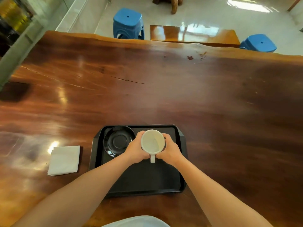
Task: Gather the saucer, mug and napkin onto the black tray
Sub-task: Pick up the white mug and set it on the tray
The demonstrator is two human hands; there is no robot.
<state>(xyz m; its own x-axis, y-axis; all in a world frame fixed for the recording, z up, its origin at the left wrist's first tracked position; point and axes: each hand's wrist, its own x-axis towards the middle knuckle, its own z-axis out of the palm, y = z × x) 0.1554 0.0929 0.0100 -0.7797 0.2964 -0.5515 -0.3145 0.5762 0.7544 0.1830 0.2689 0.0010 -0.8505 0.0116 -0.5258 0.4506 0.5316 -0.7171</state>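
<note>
Both hands cup the white mug (153, 141) over the black tray (141, 177), the left hand (136, 149) wrapped on one side, the right hand (169, 149) on the other, handle toward the person; whether its base already rests on the tray I cannot tell; the sound way, I judge, is to lower it level just right of the black saucer (118, 140) in the tray's far-left corner, then let go with both hands together. The folded white napkin (64, 160) lies left of the tray on the glossy wooden table (164, 89); beyond the table's far edge stand two blue stools (128, 23) on a shiny pale floor.
</note>
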